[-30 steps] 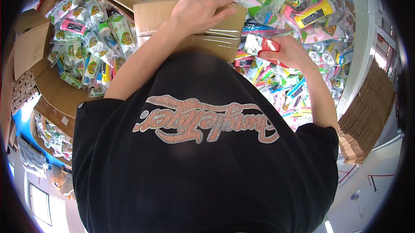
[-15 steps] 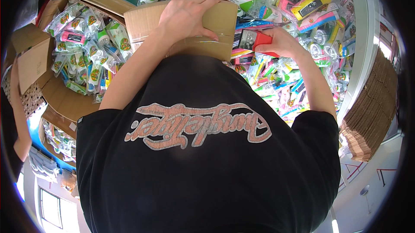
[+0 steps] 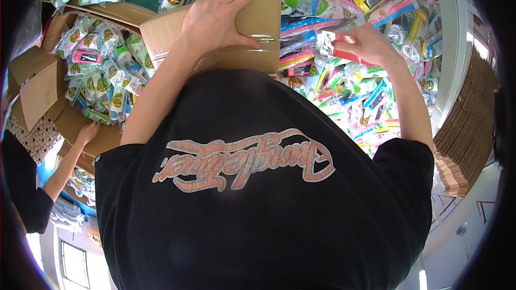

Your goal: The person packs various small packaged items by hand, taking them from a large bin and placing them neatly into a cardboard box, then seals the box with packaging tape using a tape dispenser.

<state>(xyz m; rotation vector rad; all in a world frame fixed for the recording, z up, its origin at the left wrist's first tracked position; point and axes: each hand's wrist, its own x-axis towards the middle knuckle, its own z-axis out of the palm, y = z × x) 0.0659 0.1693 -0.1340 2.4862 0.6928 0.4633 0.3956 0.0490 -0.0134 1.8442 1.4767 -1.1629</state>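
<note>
A brown cardboard box [image 3: 263,18] sits against my black T-shirt, above a heap of bagged colourful toys. My left hand [image 3: 215,18] lies flat on the box's top, fingers spread over its right end. Strips of clear tape [image 3: 260,40] cross the box near my fingertips. My right hand [image 3: 371,45] is just right of the box, closed on a red tape dispenser [image 3: 336,48] with a white tape end toward the box.
Bagged toys [image 3: 344,91] cover the surface ahead and fill open cartons [image 3: 97,69] at the left. Another person in a black sleeve [image 3: 21,188] rests a hand [image 3: 88,131] on a carton edge at the left. Flat cardboard sheets [image 3: 467,129] are stacked at the right.
My right hand with the red dispenser went in toward the box's end, then drew away to the right. The box shifted up in view. Another person's arm came in at the left.
</note>
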